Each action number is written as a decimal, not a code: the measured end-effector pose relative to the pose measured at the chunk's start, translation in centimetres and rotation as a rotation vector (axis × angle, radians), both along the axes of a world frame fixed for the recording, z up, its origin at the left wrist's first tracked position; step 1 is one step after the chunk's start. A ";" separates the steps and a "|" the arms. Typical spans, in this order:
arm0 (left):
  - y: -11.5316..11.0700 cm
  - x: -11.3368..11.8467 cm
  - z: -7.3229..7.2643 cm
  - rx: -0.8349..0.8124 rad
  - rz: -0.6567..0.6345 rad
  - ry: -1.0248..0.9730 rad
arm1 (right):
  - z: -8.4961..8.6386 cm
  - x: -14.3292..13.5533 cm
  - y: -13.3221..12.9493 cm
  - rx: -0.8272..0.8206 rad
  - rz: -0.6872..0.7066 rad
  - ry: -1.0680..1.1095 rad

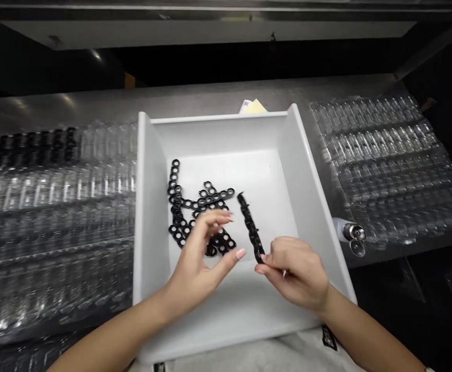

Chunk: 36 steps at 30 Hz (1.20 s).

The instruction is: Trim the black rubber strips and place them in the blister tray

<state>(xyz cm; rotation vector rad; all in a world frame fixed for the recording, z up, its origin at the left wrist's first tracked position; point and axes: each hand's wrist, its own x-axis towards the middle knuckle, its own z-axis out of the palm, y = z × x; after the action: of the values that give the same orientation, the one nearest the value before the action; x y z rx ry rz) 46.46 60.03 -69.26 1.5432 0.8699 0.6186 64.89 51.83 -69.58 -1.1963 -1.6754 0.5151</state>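
Observation:
Between the thumb and fingers of my right hand (297, 268) is the lower end of a black ringed strip (250, 225), which points up and slightly left over the white bin (245, 310). To its left, my left hand (202, 258) has its thumb and fingers apart, with nothing between them. Beneath and beyond the left hand, a loose pile of black ringed strips (177, 199) lies on the bin floor, several of them crossing each other. My left hand hides part of that pile.
Clear plastic trays (55, 227) cover the left side, with black pieces (35, 147) in the far one. More clear trays (388, 160) lie at the right, near a small bottle with a metal top (352, 231). A yellow paper (255, 107) sits behind the bin.

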 end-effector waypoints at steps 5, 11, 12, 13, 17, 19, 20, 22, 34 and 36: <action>-1.0 0.3 1.1 -0.603 -0.170 -0.252 | 0.3 -1.4 0.1 0.196 0.077 -0.416; 4.7 -4.7 2.5 -0.121 0.158 -0.129 | 0.6 -1.9 0.5 0.102 0.032 -0.322; 7.1 -6.6 2.2 0.023 0.265 -0.041 | 0.3 -1.8 0.6 0.073 0.023 -0.295; 9.8 -8.7 1.7 0.180 0.425 0.091 | 0.0 -1.8 0.7 0.049 0.024 -0.275; 20.9 -17.2 -1.9 0.360 0.822 0.736 | -1.6 -1.6 1.1 -0.016 0.083 -0.306; 24.8 -20.0 -3.9 0.351 0.858 0.906 | -2.2 -1.6 1.2 -0.038 0.108 -0.350; 26.2 -20.8 -4.9 0.346 0.859 0.965 | -2.3 -1.6 1.3 -0.049 0.113 -0.370; 28.1 -21.4 -6.4 0.341 0.858 1.021 | -2.5 -1.6 1.3 -0.063 0.118 -0.405; 29.4 -19.9 -7.6 0.387 0.812 1.093 | -2.4 -1.7 1.5 -0.094 0.092 -0.453; 27.3 -17.9 -6.4 0.498 0.748 0.996 | -2.5 -1.6 1.4 -0.105 0.097 -0.452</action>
<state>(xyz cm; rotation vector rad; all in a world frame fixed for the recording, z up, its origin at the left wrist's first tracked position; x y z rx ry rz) 28.51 87.37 -75.62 1.9823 2.2428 0.5908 63.24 53.21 -72.06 -1.3856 -2.1183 0.4149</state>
